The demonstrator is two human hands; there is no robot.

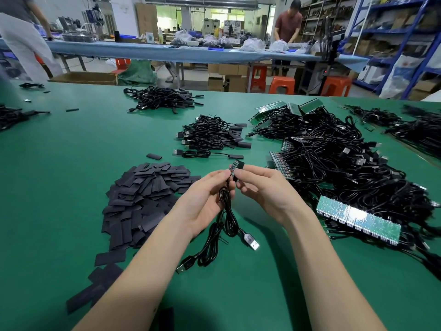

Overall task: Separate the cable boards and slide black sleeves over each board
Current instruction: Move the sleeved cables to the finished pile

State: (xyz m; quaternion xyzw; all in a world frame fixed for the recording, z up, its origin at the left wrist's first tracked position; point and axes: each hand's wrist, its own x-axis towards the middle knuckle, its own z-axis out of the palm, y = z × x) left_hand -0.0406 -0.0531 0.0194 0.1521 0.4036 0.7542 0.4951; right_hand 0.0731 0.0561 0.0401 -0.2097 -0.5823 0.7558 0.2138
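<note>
My left hand (205, 199) pinches a small green cable board (233, 166) near its cable end, above the green table (71, 163). Its black cable (226, 218) hangs from that hand and lies coiled on the table, with a USB plug (251, 242) beside it. My right hand (260, 185) pinches a black sleeve (239, 166) right beside the board's tip. A large pile of flat black sleeves (140, 197) lies to the left. Joined board strips with cables (358, 218) are heaped on the right.
Sleeved cables lie in piles ahead (212, 134) and further back (162, 99). More cable heaps sit at the far right (417, 130) and far left (12, 115). A person (287, 25) works at a far table; orange stools (281, 84) stand beyond my table's edge.
</note>
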